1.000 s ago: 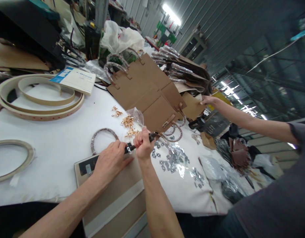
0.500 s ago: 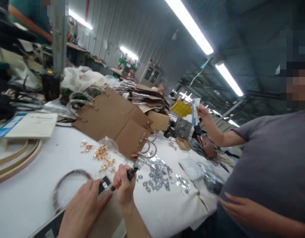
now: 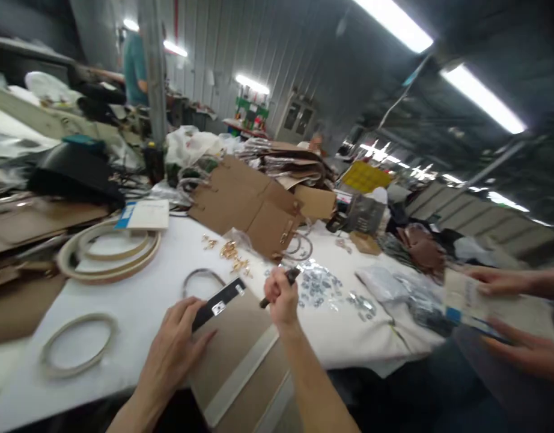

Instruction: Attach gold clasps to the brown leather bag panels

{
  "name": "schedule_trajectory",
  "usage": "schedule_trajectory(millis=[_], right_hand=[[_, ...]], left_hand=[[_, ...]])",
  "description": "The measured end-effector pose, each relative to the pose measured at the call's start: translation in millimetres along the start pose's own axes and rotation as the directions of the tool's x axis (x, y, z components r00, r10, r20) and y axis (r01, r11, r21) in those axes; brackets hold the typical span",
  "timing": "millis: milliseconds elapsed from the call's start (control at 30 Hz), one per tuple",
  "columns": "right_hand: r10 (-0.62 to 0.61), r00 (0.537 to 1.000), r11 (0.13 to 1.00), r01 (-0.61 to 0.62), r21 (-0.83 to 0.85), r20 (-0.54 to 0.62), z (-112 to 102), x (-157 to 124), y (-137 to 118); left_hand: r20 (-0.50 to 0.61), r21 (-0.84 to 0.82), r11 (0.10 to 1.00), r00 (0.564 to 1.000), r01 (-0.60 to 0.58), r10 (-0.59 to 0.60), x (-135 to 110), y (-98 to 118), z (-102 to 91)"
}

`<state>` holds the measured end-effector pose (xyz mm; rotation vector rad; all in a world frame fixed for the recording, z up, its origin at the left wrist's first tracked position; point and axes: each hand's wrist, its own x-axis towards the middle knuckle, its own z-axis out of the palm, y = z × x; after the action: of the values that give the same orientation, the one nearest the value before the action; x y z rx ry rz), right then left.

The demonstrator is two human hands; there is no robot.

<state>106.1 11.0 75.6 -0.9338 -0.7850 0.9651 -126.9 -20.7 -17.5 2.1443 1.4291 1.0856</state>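
Note:
My left hand (image 3: pixel 178 337) rests on a tan panel (image 3: pixel 238 328), thumb spread from the fingers. Its fingertips touch a black strip (image 3: pixel 227 296) along the panel's far edge. Two small metal plates (image 3: pixel 219 308) sit on that strip. My right hand (image 3: pixel 282 297) is closed around a dark hand tool (image 3: pixel 293 275), just right of the strip and apart from it. The tool's exact kind is unclear. Beyond this hand lie many flat silvery metal pieces (image 3: pixel 319 285). Gold-coloured small fittings (image 3: pixel 229 249) are heaped behind the strip.
Folded brown bag pieces (image 3: pixel 245 204) with looped handles lie at the back. Rolled strips (image 3: pixel 110 273) and a pale booklet (image 3: pixel 148 214) are on the left. A clear plastic bag (image 3: pixel 380 282) lies to the right. At far right, a co-worker's hands (image 3: pixel 515 346) hold a pale booklet.
My view has swung left. My right hand with the tool has moved away from the strip, baring both metal plates. The co-worker's raised hand has come down, and both hands hold the booklet.

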Motion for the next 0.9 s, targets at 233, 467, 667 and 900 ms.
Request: schedule_trajectory(millis=[233, 467, 667, 900], right_hand=[[0.073, 0.993, 0.989, -0.084, 0.124, 0.09, 38, -12, -8], [0.123, 0.99, 0.984, -0.13, 0.122, 0.065, 52, -38, 25], [0.06, 0.998, 0.985, -0.055, 0.163, -0.024, 38, -24, 38], [0.038, 0.999, 0.984, -0.034, 0.173, -0.02, 34, -21, 52]], left_hand=[[-0.115, -0.028, 0.989, 0.983, 0.143, -0.145, -43, 4, -9.7], [-0.132, -0.05, 0.988, 0.98, 0.145, -0.151, -44, 2, -9.8], [-0.036, 0.125, 0.992, 0.999, 0.009, -0.004, -14, 27, -1.9], [0.047, 0.211, 0.976, 0.997, 0.048, -0.059, 18, 39, 17.1]])
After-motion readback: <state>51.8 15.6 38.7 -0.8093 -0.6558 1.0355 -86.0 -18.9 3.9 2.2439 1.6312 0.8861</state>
